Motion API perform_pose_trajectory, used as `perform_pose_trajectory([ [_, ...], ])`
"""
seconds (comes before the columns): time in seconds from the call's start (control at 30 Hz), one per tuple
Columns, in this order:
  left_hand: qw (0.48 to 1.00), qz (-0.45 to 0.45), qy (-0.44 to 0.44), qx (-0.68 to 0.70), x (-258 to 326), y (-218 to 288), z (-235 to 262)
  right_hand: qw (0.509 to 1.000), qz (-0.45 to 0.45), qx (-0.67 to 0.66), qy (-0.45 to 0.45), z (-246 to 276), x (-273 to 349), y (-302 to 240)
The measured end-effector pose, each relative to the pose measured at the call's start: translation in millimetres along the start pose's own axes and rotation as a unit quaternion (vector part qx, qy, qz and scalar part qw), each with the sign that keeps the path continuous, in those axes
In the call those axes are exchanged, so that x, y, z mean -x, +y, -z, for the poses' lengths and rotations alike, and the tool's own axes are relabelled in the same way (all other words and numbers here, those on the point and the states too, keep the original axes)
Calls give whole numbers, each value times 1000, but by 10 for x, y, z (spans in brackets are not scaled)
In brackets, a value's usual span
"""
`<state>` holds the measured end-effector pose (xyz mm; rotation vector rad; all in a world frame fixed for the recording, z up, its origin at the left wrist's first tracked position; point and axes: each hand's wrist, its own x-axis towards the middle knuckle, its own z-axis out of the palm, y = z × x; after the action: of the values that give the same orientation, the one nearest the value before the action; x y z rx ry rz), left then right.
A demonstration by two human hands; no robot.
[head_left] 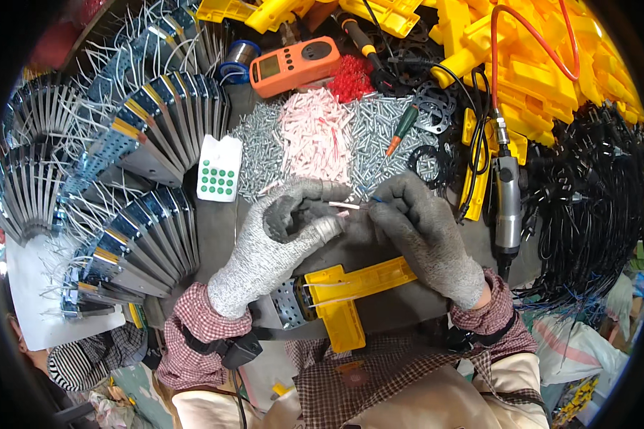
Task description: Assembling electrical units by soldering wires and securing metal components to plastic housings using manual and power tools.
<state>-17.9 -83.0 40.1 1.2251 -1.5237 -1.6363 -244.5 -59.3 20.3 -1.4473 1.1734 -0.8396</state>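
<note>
My left hand [286, 218], in a grey work glove, is closed with thumb and fingertips around small pink-white sleeves. One sleeve [343, 205] sticks out toward my right hand [422, 229], also gloved. The right fingers are pinched together at a thin wire with a blue bit [377, 200] showing; most of it is hidden by the fingers. Both hands are above the dark work surface, just below a heap of pink-white sleeves [313, 132]. Nearer to me lies a yellow plastic housing [340, 293] with white wires across it and a perforated metal plate [288, 304] at its left.
Screws [261, 143] are heaped around the sleeves. Fanned metal plates [150, 243] with white wires fill the left. An orange meter [295, 66] and solder spool [240, 61] stand behind. At right are a hanging power screwdriver [508, 204], yellow housings [522, 71] and black cords [587, 207].
</note>
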Motion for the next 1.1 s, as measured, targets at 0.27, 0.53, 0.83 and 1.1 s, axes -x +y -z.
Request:
perform_pose_trajectory([
  [0.27, 982, -166, 65, -62, 84, -156, -228, 998, 67, 19, -1, -67, 6, 13],
  [0.53, 990, -103, 89, -24, 63, -172, -308, 986, 124, 107, 38, 22, -17, 22],
  [0.83, 992, 6, 123, -12, 186, -330, -58, 990, 109, 81, -45, -77, 51, 93],
  [1.1, 992, -25, 124, -23, 214, -279, -135, 989, 112, 87, -38, -90, 49, 90],
])
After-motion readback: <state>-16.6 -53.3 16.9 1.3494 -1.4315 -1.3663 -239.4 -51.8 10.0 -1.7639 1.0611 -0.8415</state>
